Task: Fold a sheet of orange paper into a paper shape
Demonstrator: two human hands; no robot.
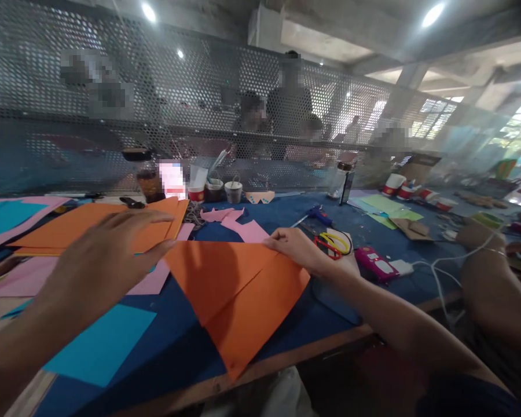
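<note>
A folded orange paper sheet lies on the blue table top in front of me, its point toward the near edge. My right hand pinches the sheet's far right corner. My left hand hovers with fingers stretched out above the sheet's left corner, beside a stack of orange sheets.
Pink sheets, a cyan sheet and pink scraps lie around. Scissors with yellow and red handles, a pink device with white cable and paper cups sit farther back. Another person's arm rests at right. A perforated screen backs the table.
</note>
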